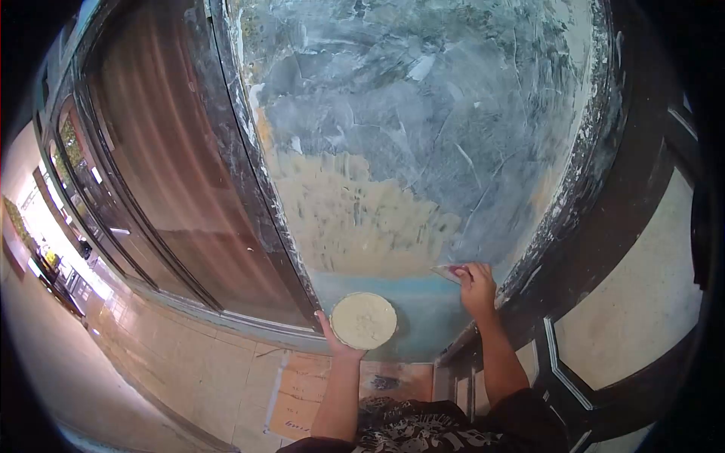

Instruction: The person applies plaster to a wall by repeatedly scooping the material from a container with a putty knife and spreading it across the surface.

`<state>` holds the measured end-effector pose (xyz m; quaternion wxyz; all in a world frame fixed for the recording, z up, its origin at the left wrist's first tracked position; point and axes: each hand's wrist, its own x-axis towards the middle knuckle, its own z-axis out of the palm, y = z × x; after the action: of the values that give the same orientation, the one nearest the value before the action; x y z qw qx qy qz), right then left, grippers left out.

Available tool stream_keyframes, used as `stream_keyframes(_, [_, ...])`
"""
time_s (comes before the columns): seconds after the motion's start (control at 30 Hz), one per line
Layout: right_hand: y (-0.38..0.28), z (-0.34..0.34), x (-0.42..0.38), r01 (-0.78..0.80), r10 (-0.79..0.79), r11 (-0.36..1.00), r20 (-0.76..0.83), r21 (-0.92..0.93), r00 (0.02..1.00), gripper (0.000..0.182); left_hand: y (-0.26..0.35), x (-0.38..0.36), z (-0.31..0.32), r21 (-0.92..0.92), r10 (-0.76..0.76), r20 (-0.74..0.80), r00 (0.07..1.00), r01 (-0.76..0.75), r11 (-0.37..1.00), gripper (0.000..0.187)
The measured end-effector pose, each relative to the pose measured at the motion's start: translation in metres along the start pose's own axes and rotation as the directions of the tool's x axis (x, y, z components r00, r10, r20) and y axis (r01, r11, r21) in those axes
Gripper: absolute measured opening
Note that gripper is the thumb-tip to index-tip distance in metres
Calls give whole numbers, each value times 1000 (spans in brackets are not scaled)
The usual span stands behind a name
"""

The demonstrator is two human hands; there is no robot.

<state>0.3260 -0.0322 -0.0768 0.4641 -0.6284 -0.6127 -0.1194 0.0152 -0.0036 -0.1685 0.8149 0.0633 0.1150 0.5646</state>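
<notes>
My left hand (341, 341) holds a round container (364, 321) from below and its left side; pale, cream-coloured paste fills it. A small putty knife (447, 272) is pinched in my right hand (477, 287), its blade against the wall or very near it. The wall panel (423, 136) in front is smeared with grey-blue and whitish coating. Its lower left carries a beige patch (355, 226), and a light blue-green band (430, 294) runs beneath that, partly behind the container.
Dark, paint-spotted frames (260, 162) border the panel. Left are sliding glass doors (166, 166) with a brown curtain behind. A dark door with pale panels (634, 294) stands right. Cardboard (298, 396) lies on the tiled floor (204, 370) below.
</notes>
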Motion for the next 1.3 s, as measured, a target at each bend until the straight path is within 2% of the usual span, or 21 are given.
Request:
stream_keyframes(0.07, [5, 11, -6, 13, -13, 1000, 21, -28, 1000, 13, 1, -5, 7, 39, 9, -12, 1000, -9, 999, 101])
stream_keyframes(0.13, [2, 13, -3, 27, -24, 998, 42, -58, 999, 12, 1, -8, 14, 48, -18, 39, 999, 17, 999, 101])
stream_keyframes(0.2, [-1, 9, 7, 30, -34, 998, -72, -51, 997, 12, 2, -6, 15, 1, -29, 62, 998, 29, 1000, 100])
stream_keyframes(0.23, [-3, 4, 9, 30, -33, 998, -71, -53, 997, 12, 1, -6, 15, -44, -40, 85, 996, 43, 998, 98])
stream_keyframes(0.33, [-8, -3, 9, 33, -37, 998, -80, -45, 996, 11, 1, -9, 17, -33, -37, 60, 998, 39, 999, 98])
stream_keyframes(0.37, [-7, -2, 4, 32, -34, 999, -70, -34, 997, 10, 1, -10, 18, 37, -25, 24, 999, 24, 999, 102])
stream_keyframes(0.47, [-2, 11, -8, 52, -53, 998, -31, -34, 998, 8, 1, -8, 12, 22, -7, -43, 999, 8, 1000, 103])
stream_keyframes(0.53, [-4, 13, -5, 73, -73, 996, -5, -43, 997, 7, 1, -9, 14, 30, -13, 13, 1000, 12, 999, 102])
stream_keyframes(0.6, [-6, 12, 5, 40, -45, 998, -106, -49, 993, 8, 1, -9, 15, 37, -18, 70, 997, 15, 999, 102])
stream_keyframes(0.73, [-11, 0, 12, 13, -17, 999, -158, -29, 987, 7, 2, -10, 14, 29, -35, 76, 997, 33, 999, 101])
stream_keyframes(0.83, [-8, 2, -6, 11, -11, 1000, -126, -5, 992, 8, 3, -10, 13, 9, -40, 60, 997, 39, 999, 101])
stream_keyframes(0.9, [-4, 12, -14, 10, -10, 1000, -16, 14, 1000, 7, 3, -10, 11, 8, -37, 49, 998, 37, 999, 101])
stream_keyframes(1.0, [-4, 12, -5, 12, -16, 997, -51, -70, 999, 9, 3, -9, 13, -23, -36, 34, 999, 37, 999, 101])
stream_keyframes(1.03, [-6, 8, 1, 16, -22, 997, -84, -75, 996, 8, 2, -12, 17, 9, -47, 87, 995, 46, 999, 101])
stream_keyframes(1.07, [-7, 4, 7, 14, -21, 997, -85, -76, 996, 8, 1, -14, 21, 41, -60, 137, 989, 55, 998, 101])
stream_keyframes(1.13, [-12, -5, 13, -22, 20, 1000, -160, -12, 987, 10, -1, -14, 18, 47, -57, 112, 992, 52, 998, 101])
stream_keyframes(1.2, [-7, -6, 6, 0, -1, 1000, -130, -12, 991, 11, -1, -9, 11, 52, -47, 89, 995, 43, 998, 101])
stream_keyframes(1.3, [0, 6, -13, 42, -42, 999, -45, -13, 998, 11, -1, -4, -2, -52, -33, 40, 999, 35, 998, 98])
